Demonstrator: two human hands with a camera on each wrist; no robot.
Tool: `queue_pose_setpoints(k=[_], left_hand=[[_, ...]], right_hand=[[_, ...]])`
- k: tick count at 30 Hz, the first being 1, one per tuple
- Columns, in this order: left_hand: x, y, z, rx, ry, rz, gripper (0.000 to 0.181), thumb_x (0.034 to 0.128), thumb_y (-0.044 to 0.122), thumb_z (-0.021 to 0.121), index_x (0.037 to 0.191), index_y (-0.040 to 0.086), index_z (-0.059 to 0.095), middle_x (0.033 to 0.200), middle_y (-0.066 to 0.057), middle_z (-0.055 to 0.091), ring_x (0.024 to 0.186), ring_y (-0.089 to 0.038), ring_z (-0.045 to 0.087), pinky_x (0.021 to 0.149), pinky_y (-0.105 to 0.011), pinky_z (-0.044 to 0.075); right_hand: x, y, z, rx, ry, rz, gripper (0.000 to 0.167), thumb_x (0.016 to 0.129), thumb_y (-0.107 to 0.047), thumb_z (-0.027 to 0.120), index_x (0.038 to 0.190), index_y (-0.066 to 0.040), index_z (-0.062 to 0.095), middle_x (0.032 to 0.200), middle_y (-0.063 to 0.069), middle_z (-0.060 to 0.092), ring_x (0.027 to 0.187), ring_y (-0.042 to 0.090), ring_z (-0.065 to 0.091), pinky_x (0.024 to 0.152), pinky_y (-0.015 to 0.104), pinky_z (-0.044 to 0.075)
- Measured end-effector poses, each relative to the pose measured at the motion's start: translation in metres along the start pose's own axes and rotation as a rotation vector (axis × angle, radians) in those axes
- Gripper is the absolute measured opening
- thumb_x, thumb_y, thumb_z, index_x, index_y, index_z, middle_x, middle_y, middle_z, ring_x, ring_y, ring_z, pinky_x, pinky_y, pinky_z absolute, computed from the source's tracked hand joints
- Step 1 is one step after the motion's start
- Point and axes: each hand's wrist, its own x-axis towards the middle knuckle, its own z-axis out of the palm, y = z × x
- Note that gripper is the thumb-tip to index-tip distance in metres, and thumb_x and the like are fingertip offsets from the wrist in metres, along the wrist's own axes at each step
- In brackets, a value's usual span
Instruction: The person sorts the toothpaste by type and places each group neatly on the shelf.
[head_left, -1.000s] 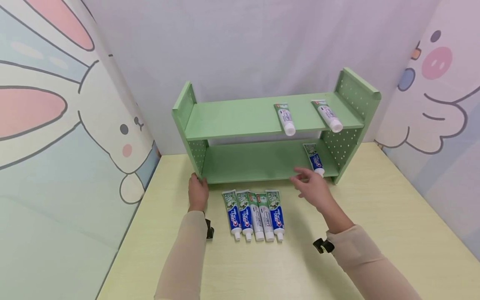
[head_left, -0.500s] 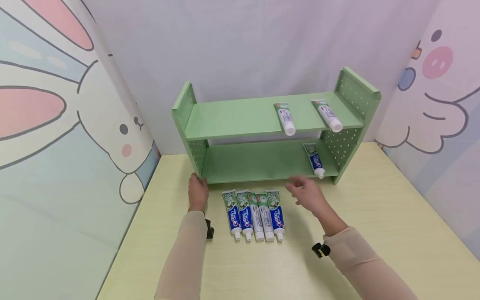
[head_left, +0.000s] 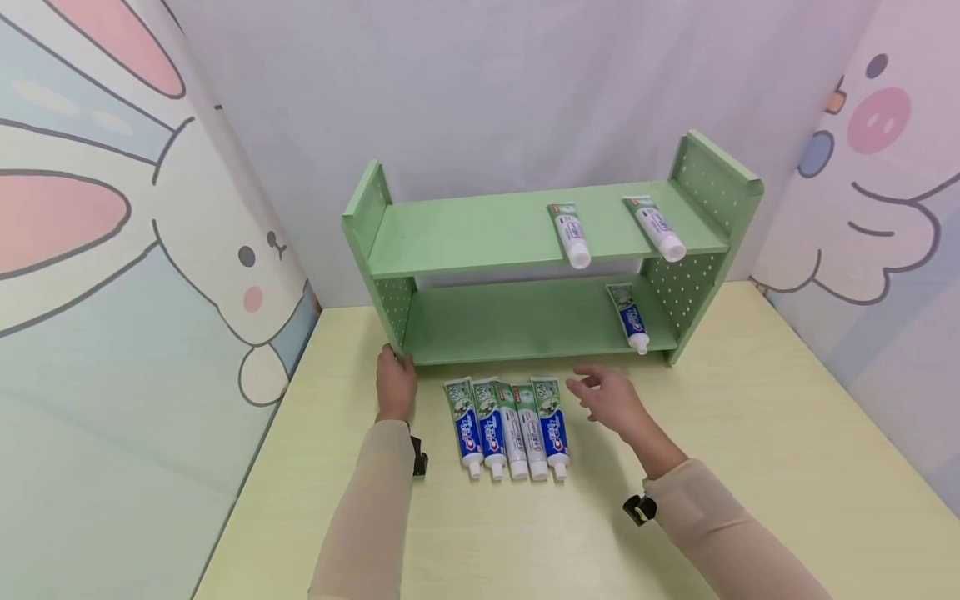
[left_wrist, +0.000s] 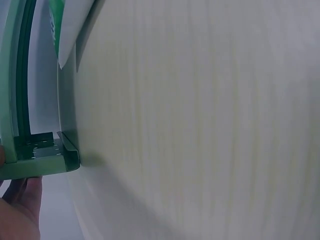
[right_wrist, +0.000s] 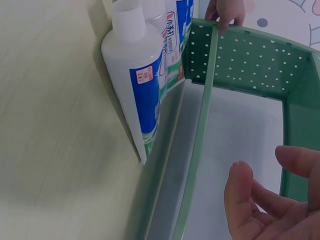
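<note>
My left hand (head_left: 396, 385) grips the lower front corner of a green two-tier shelf (head_left: 465, 242) at its left side panel. In the left wrist view, fingers (left_wrist: 31, 200) lie against the panel. My right hand (head_left: 609, 398) hovers over the table, fingers loosely bent and apart, holding nothing. Just left of it is a blue-and-green toothpaste tube (head_left: 552, 429), the rightmost of a row of several tubes lying caps toward me. Within that row are two white toothpaste tubes (head_left: 513, 429). The right wrist view shows thumb and fingers spread near the shelf.
Two white-and-green toothpaste tubes (head_left: 572, 236) (head_left: 657, 230) lie on the upper tier, toward the right. One blue toothpaste tube (head_left: 628, 319) lies at the right of the lower tier, cap slightly past the front edge. Cartoon-printed curtains (head_left: 225, 275) flank the pale table (head_left: 525, 542).
My right hand has drawn back from the lower tier's blue tube, toward me and left, nearing the row. The left hand keeps its place on the shelf.
</note>
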Motion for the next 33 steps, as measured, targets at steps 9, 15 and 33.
queue_pose_setpoints(k=[9,15,33], left_hand=[[0.0,0.0,0.0,-0.013,0.0,0.003,0.038,0.1034,0.012,0.047,0.134,-0.008,0.038,0.122,-0.025,0.048,0.118,-0.039,0.048,0.098,-0.049,0.042],[0.001,0.0,-0.001,-0.016,-0.003,-0.002,0.038,0.1039,0.013,0.046,0.135,-0.008,0.038,0.123,-0.025,0.048,0.118,-0.039,0.049,0.098,-0.049,0.042],[0.001,-0.001,-0.001,-0.014,-0.007,-0.003,0.038,0.1033,0.011,0.047,0.135,-0.008,0.038,0.123,-0.025,0.048,0.119,-0.039,0.048,0.099,-0.049,0.041]], right_hand=[[0.0,0.009,0.006,-0.03,-0.032,0.045,0.047,0.099,-0.022,0.059,0.135,0.006,0.05,0.113,0.024,0.06,0.088,0.035,0.064,0.059,0.035,0.056],[-0.002,0.011,0.012,-0.03,-0.05,0.061,0.046,0.098,-0.02,0.06,0.135,0.007,0.05,0.109,0.021,0.061,0.086,0.032,0.064,0.058,0.034,0.056],[-0.008,0.014,0.026,-0.157,-0.11,0.147,0.044,0.095,-0.018,0.064,0.13,0.007,0.054,0.106,0.019,0.065,0.07,0.025,0.064,0.06,0.037,0.054]])
